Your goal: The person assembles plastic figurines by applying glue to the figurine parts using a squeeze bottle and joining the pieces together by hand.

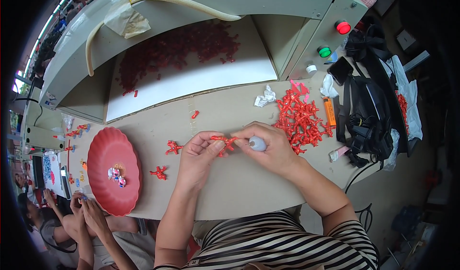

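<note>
- Currently gripping a small glossy red plastic figure point(224, 140) between thumb and fingers of the left hand point(203, 148), above the middle of the beige worktop point(230, 188), well in from its near edge.
- Holding a translucent pale squeeze bottle point(258, 144) in the curled right hand point(277, 148), with thumb and forefinger at the figure's right end; cannot tell whether pinching it too.
- Showing a loose heap of glossy red plastic figures point(299, 119) just beside that hand, toward the worktop's right edge, with a crumpled white tissue point(265, 96) nearer the far edge and a black fabric bag point(366, 105) at the right edge.
- Seeing two loose red figures point(158, 173) left of the left hand, and a small red piece point(195, 114) toward the far edge.
- Showing a scalloped red dish point(101, 152) near the worktop's near left corner, bearing shiny silvery figures point(117, 176).
- Framing dark red pieces point(177, 52) on a white board point(230, 77) inside a grey cabinet point(273, 2) along the far edge.
</note>
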